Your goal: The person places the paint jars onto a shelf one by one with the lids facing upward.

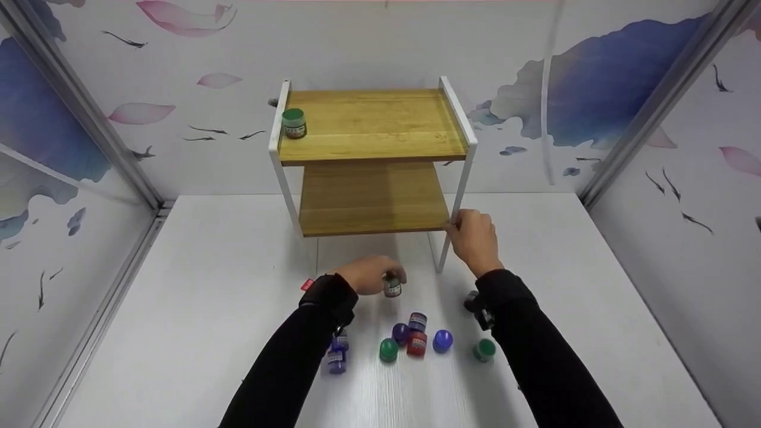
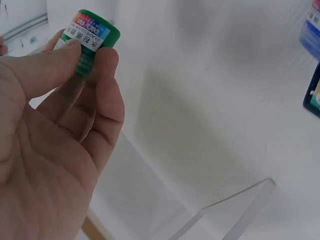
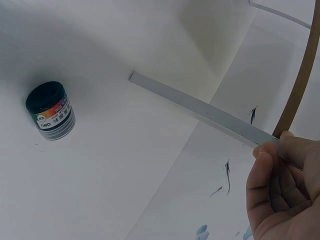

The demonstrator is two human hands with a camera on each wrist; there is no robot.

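- The left hand (image 1: pixel 370 274) is pinching a small green-capped paint jar (image 1: pixel 392 287) near the white table's (image 1: pixel 208 285) centre.
- The right hand (image 1: pixel 474 238) is gripping the two-tier wooden rack's (image 1: pixel 371 128) front right white leg.
- Loose jars (image 1: pixel 416 342) are crowding the near edge.

The left forearm (image 1: pixel 285 368) partly hides two purple jars (image 1: pixel 336 355).

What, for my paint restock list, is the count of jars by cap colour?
Green caps: 4, one in the left hand grip
Purple caps: 4, two partly hidden by the arm
Red cap: 1
Blue cap: 1
Dark cap: 1
Total: 11
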